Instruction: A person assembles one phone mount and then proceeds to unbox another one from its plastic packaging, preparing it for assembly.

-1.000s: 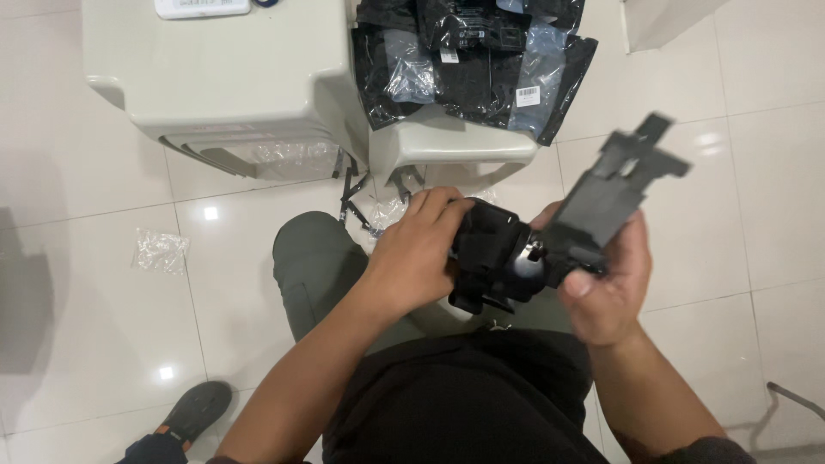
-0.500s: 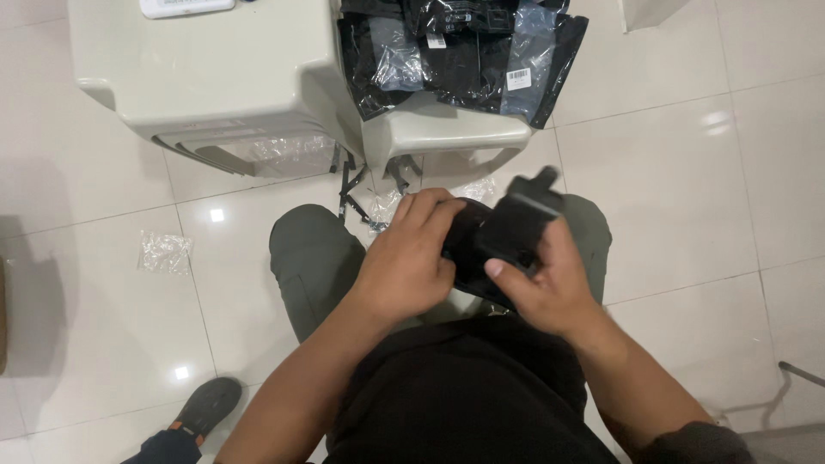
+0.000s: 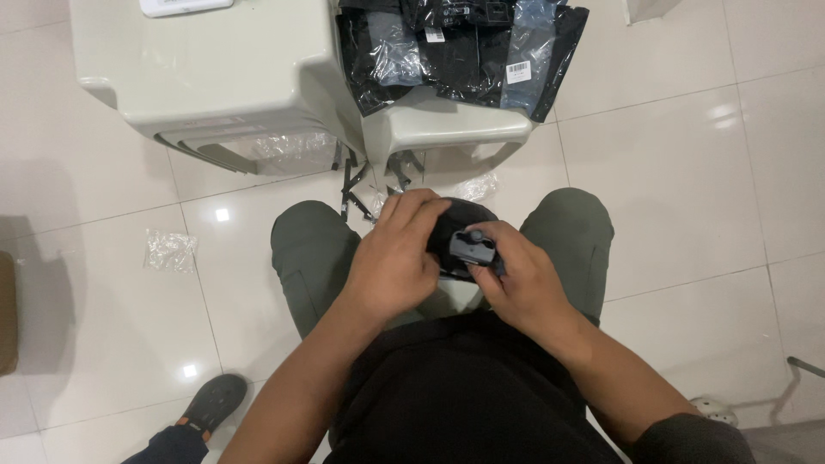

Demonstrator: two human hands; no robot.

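Now a small black gadget [image 3: 464, 245] is held over the lap between the knees, gripped tight by the left hand [image 3: 397, 258] so it stays steady, while its grey part is pinched by the right hand [image 3: 516, 283].

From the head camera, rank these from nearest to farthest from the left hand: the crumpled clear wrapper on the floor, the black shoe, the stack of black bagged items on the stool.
Measured from the left hand:
1. Stack of black bagged items, straight ahead on the pale stool; too close to call against the next.
2. Crumpled clear wrapper, out to the left on the tiles.
3. Black shoe, lower left, farthest.
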